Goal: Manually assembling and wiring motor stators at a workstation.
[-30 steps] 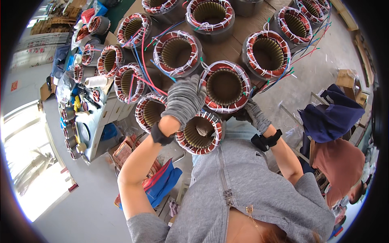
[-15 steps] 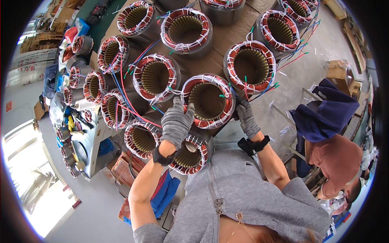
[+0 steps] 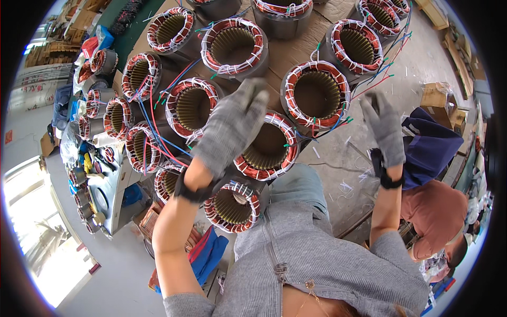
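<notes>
My left hand, in a grey knit glove, is raised over the motor stators near the middle. It hides part of the near stator, whose copper winding is laced with white cord. The left fingers look stretched out, slightly blurred, with nothing visible in them. My right hand, gloved the same, hangs past the table's right edge with its fingers apart and holding nothing. Closest to it is another stator with red, blue and green-tipped leads. A smaller stator stands close to my body, below my left wrist.
Several more stators crowd the cardboard-covered table, with loose leads trailing among those at left. A side bench holds tools and parts. At right are a dark blue cloth, a cardboard box and a seated person.
Both hands have come off the near stator. My left hand has lifted up and over it; my right hand has swung up and right. The view has shifted slightly.
</notes>
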Available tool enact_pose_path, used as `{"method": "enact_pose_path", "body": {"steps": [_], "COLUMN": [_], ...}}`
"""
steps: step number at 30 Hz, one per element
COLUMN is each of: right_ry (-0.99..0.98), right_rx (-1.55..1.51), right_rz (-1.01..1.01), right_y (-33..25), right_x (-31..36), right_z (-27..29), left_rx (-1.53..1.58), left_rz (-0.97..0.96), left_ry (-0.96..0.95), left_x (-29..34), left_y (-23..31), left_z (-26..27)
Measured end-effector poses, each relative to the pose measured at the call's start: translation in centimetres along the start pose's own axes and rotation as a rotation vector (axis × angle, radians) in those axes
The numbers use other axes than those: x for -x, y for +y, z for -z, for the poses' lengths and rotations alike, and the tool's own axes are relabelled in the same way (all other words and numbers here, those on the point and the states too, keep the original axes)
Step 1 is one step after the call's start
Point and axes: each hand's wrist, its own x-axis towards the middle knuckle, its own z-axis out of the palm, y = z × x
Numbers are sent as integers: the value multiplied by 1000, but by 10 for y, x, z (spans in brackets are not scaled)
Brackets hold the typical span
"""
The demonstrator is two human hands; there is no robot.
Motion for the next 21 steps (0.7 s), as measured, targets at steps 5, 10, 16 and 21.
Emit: {"method": "enact_pose_path", "body": {"steps": [5,10,16,21], "right_ry": [-208,-79,-83,110], "right_rx": [-178,-392,-715,26], "right_rz": [180,18,-30,152], "right_y": [30,71,65,36], "right_x": [-61,-56,-52,-62], "right_z": [-49,-68,-70,-63], "left_rx": [134,-142,781,-94], "left_rz": [38,41,199,-308], "left_ry": [-70,-152,-291,33], "left_x": [-53,-63,-68,10], "left_y": [-45,-5,-67,-46], "left_z": [-65,-73,-74,3]}}
